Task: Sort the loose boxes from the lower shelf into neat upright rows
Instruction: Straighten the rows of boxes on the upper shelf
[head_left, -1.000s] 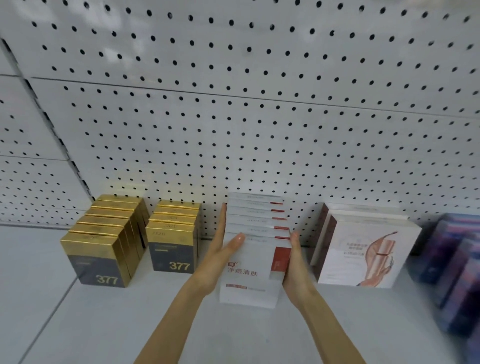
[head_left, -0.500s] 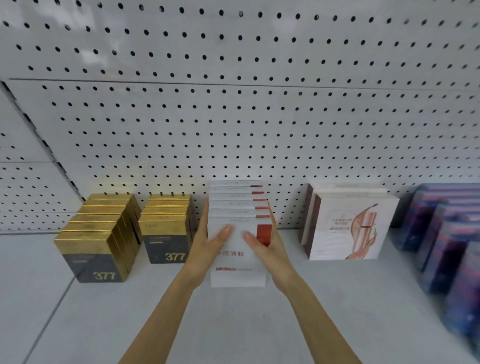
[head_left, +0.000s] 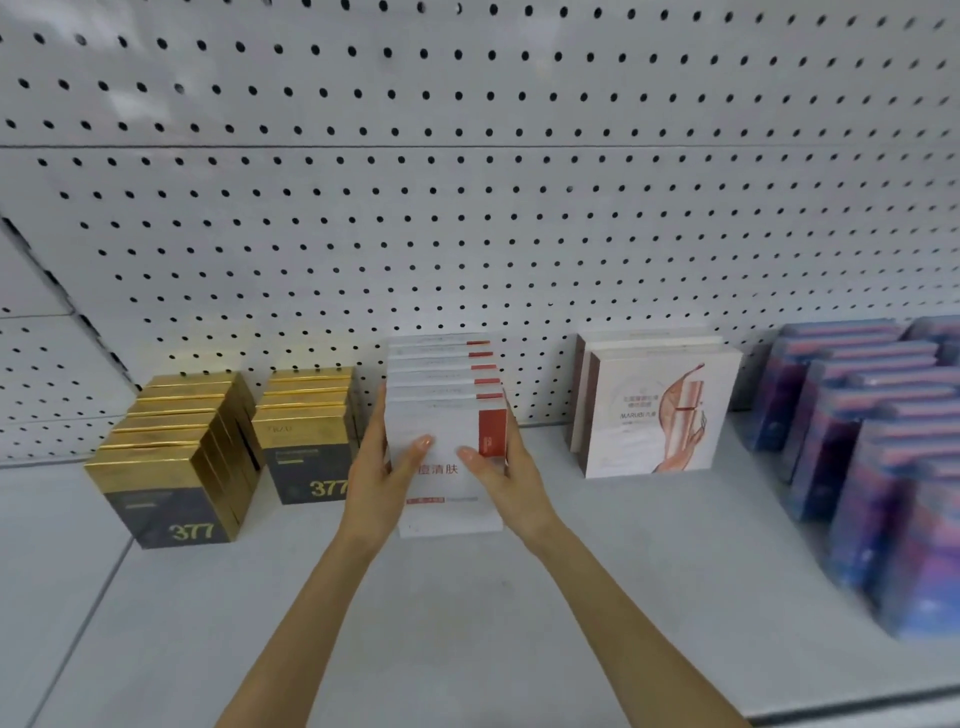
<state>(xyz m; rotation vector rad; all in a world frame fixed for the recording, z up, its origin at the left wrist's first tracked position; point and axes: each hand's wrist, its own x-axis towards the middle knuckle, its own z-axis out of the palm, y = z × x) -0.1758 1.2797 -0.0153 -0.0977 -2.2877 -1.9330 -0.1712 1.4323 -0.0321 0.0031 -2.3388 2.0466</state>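
Head view, dead centre on the pale grey shelf: row of white cardboard boxes with red corner blocks, upright, running back toward twelve o'clock to the white perforated wall. Bracketed by left hand at nine o'clock and right hand at three, fingers straight and flat along the sides, thumbs laid on the front face, nothing curled round. Likely trouble: uneven squeezing, skewing the front box or fanning the row toward the gold-and-black boxes just beside at nine; too hard a shove, tipping the rear boxes.
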